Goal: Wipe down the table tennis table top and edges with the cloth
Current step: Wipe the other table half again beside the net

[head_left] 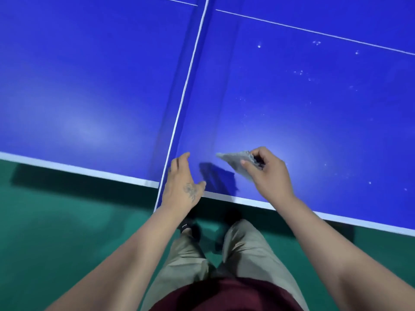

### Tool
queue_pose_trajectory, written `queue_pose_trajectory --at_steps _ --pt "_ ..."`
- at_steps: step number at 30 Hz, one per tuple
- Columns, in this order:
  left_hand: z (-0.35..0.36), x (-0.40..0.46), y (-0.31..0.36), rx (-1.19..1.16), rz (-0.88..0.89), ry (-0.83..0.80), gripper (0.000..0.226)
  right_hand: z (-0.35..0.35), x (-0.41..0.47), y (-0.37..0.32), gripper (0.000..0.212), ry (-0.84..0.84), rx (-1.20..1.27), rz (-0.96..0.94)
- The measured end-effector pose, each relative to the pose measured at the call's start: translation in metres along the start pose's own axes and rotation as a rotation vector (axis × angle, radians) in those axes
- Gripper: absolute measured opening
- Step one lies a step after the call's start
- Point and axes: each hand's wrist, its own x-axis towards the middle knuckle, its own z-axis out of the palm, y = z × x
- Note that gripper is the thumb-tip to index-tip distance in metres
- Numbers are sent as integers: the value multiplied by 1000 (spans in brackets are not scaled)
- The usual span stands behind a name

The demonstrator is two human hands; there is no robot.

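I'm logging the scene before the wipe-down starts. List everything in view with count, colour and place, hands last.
table tennis table: one, blue top with white lines and white edge band, fills the upper picture.
net: one, white top tape, runs from the near edge toward the top of the picture, seen from above.
white specks: many, scattered on the top right of the net.
cloth: one, grey, folded, lifted just above the top near the near edge.
floor: green, below the table.
trousers: khaki, bottom centre.
left hand: fingers straight, on the top beside the net.
right hand: pinches the cloth.
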Motion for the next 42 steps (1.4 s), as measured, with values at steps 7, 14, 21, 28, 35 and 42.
queue_pose_trajectory --at_steps 7,14,21,28,35,42 --pt "-9 39 0 -152 120 78 85 42 41 -29 8 143 -57 -234" --pt "20 61 -14 90 61 54 79 96 45 32 42 -135 -386 -226" --pt "73 83 -28 255 3 264 70 139 85 44 51 -192 -499 -545" --pt "87 101 -42 394 77 357 70 126 120 76 63 -114 -691 -590" --pt "92 106 -47 517 110 320 83 136 190 41 66 67 -704 -367" --pt "93 113 -47 549 149 327 80 165 213 11 63 3 -692 -600"
